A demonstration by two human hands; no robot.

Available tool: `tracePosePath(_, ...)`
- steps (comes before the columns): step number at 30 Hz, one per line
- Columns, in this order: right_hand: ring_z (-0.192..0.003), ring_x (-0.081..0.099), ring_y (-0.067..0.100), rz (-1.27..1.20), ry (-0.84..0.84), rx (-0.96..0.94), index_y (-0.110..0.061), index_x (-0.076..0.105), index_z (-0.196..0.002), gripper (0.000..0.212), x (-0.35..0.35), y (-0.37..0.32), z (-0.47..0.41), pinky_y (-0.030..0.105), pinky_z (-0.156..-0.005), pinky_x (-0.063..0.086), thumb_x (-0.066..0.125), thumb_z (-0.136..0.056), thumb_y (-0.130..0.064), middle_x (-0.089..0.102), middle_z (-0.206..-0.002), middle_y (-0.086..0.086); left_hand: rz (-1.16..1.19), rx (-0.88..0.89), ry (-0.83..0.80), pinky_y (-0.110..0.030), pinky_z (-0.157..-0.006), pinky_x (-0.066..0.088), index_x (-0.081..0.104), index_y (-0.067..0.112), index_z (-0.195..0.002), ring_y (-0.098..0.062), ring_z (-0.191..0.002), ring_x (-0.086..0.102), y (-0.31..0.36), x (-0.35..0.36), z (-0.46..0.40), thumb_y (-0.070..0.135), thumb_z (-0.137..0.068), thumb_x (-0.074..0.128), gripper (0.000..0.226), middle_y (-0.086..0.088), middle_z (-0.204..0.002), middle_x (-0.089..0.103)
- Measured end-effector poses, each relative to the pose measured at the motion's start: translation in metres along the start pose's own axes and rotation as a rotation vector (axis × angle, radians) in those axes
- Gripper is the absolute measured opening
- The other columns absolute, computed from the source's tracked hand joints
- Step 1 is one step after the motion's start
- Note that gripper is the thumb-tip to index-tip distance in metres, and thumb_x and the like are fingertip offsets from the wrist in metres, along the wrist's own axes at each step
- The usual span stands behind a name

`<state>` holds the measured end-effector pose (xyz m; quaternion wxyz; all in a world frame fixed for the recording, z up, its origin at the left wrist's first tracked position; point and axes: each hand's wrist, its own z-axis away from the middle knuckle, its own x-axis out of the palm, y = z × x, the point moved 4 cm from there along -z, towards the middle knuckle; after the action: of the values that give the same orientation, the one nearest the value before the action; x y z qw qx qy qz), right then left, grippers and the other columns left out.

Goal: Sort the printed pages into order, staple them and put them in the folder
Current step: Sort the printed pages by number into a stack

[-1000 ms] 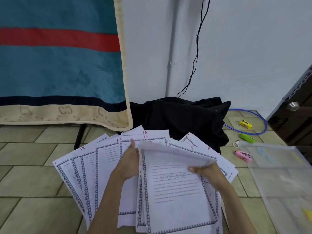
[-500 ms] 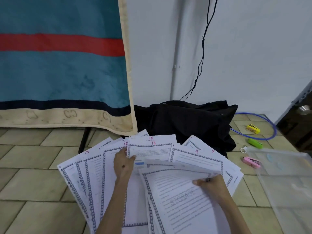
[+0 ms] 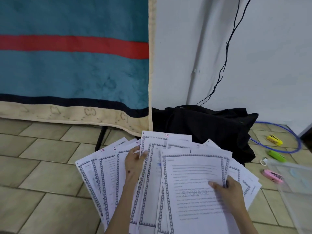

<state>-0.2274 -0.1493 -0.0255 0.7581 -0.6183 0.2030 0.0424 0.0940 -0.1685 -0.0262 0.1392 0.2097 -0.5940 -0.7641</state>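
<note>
White pages (image 3: 194,183) fanned between hands | left (image 3: 134,163) grips sheets | right (image 3: 228,191) pinches top page

A tan tiled floor (image 3: 42,166) fills the lower left of the frame. Above it, at upper left, hangs a teal blanket (image 3: 70,75) with 1 red stripe and a beige border. A white wall (image 3: 270,56) spans the upper right, crossed by a thin black cable (image 3: 226,53).

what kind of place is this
Probably a room in a home, with the work done on the floor: beige floor tiles, a hanging blanket and a black bag against the white wall.
</note>
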Motion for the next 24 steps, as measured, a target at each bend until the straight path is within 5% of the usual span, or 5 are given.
tracePosePath(8, -0.123, 0.039, 0.043, 0.422, 0.276, 0.064, -0.018, 0.019, -0.148, 0.099, -0.024, 0.001, -0.016, 0.054, -0.097, 0.034, 0.077, -0.07, -0.002, 0.046, -0.135, 0.022, -0.003, -0.069, -0.02, -0.044, -0.094, 0.05, 0.067, 0.016, -0.098, -0.025, -0.095, 0.066, -0.013, -0.006, -0.012, 0.011, -0.084, 0.065, 0.015, -0.01, -0.101, 0.071)
tracePosePath(11, -0.119, 0.039, 0.042, 0.604, 0.397, -0.031, -0.009, 0.041, -0.138, 0.07, -0.007, -0.02, -0.007, 0.049, -0.095, 0.036, 0.072, -0.076, 0.0, 0.041, -0.133, 0.023, 0.031, -0.115, -0.129, -0.037, -0.09, 0.051, 0.063, 0.013, -0.102, -0.024, -0.094, 0.064, -0.011, -0.004, -0.011, 0.003, -0.088, 0.059, 0.018, -0.009, -0.105, 0.068)
tracePosePath(17, -0.099, 0.057, 0.015, 0.148, -0.339, -0.098, -0.017, 0.049, -0.123, 0.057, 0.147, -0.078, 0.034, 0.026, -0.085, 0.048, 0.063, -0.081, -0.053, 0.053, -0.112, 0.0, 0.274, -0.261, -0.329, -0.03, -0.067, 0.057, 0.064, 0.006, -0.111, -0.027, -0.089, 0.068, -0.007, 0.003, -0.005, 0.008, -0.094, 0.051, 0.021, -0.015, -0.103, 0.07)
tracePosePath(22, -0.066, 0.056, 0.006, 0.067, -0.257, -0.018, -0.022, 0.058, -0.074, 0.014, 0.165, -0.066, 0.03, 0.02, -0.066, 0.043, 0.07, -0.081, -0.026, 0.057, -0.069, -0.008, 0.153, -0.225, -0.253, -0.031, -0.075, 0.053, 0.056, 0.002, -0.116, -0.029, -0.092, 0.064, -0.013, -0.001, -0.008, 0.005, -0.093, 0.052, 0.024, -0.019, -0.116, 0.064)
tracePosePath(24, -0.042, 0.042, 0.003, -0.027, -0.249, 0.046, -0.021, 0.049, -0.041, 0.048, 0.154, -0.056, 0.023, 0.018, -0.051, 0.037, 0.064, -0.085, -0.016, 0.047, -0.042, -0.011, -0.1, -0.092, -0.084, -0.029, -0.084, 0.045, 0.048, 0.007, -0.126, -0.027, -0.105, 0.059, -0.014, -0.01, -0.014, 0.007, -0.09, 0.057, 0.037, -0.015, -0.124, 0.059)
